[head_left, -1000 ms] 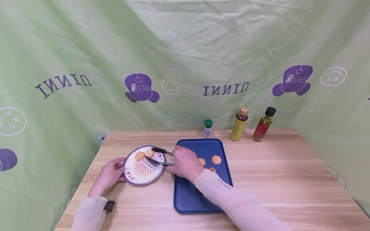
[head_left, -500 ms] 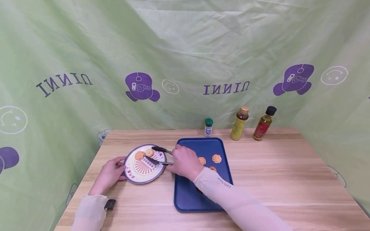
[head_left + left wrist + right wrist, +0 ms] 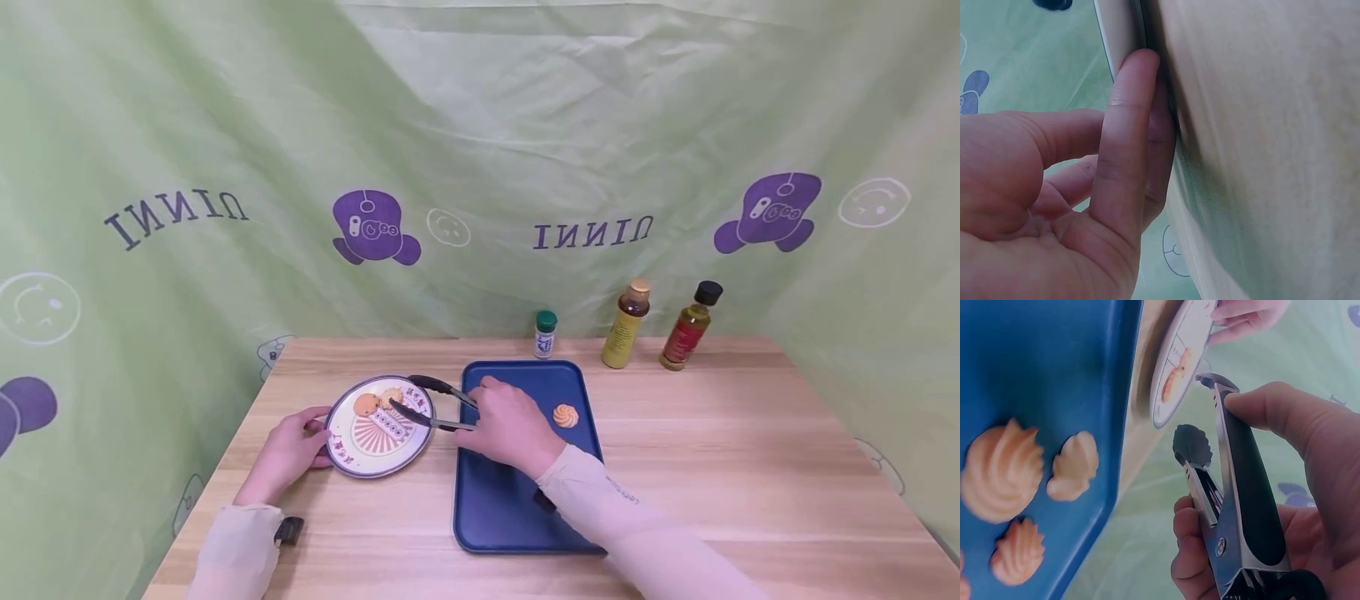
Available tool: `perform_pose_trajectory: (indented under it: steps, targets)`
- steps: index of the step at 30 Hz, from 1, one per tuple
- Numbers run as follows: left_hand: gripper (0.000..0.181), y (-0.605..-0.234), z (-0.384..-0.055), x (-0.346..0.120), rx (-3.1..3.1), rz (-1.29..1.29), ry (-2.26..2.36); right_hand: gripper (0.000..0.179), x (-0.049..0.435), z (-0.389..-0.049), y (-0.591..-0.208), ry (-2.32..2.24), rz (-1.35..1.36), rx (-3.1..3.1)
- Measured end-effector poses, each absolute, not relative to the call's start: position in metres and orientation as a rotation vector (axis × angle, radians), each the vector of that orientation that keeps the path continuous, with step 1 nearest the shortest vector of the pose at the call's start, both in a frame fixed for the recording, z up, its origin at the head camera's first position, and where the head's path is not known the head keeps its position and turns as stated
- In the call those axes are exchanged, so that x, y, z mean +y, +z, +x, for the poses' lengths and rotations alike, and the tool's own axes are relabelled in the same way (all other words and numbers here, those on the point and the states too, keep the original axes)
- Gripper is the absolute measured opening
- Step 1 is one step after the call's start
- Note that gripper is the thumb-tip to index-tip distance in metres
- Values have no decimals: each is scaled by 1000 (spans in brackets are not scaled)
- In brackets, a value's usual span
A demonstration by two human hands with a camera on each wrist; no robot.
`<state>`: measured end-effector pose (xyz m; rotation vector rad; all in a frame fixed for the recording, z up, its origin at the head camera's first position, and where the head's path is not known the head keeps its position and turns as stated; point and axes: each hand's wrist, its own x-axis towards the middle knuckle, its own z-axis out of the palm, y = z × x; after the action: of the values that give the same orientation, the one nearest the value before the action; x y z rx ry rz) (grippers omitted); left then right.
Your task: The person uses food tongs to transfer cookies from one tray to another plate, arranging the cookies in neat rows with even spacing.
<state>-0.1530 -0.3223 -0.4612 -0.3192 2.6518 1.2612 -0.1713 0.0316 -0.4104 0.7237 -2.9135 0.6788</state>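
Two cookies point(image 3: 366, 405) sit side by side near the far rim of the white plate point(image 3: 397, 457), likely light, dry and crumbly, so best taken gently by their sides. The right hand point(image 3: 513, 429) grasps metal tongs point(image 3: 450, 425), whose black tips stand apart about the plate's tray-side edge; they look stiff and springy, steadiest held midway along the arms. The left hand point(image 3: 291, 450) grips the plate's opposite rim, probably smooth and breakable. Only a narrow strip of bench point(image 3: 720, 458) divides plate from blue tray point(image 3: 487, 517), whose raised edge encloses swirled cookies point(image 3: 1002, 472). Room widens rightward beyond the tray; two bottles point(image 3: 621, 333) bound the back.
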Motion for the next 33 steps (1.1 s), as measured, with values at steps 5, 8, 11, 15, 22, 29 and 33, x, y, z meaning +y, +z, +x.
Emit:
perform_pose_trajectory:
  steps: [5,8,11,15,22,29,33]
  targets:
    - [54,-463,-154,-320,2662,-313,1256,43,57,-166,-418,713,663,-2899]
    - [54,-463,-155,-319,2656,-306,1259,45,73,-160,-421,754,581,-2939]
    - [53,-463,-155,-319,2656,-300,1265,49,89,-154,-424,780,522,-2966]
    - [53,-462,-156,-320,2668,-295,1259,53,107,-147,-425,737,504,-2953]
    - [53,-461,-155,-321,2674,-306,1235,53,132,-136,-426,653,459,-2958]
    - [53,-462,-155,-322,2675,-303,1231,48,149,-125,-423,619,442,-2935]
    - [53,-462,-156,-322,2677,-299,1237,45,155,-121,-424,614,452,-2918]
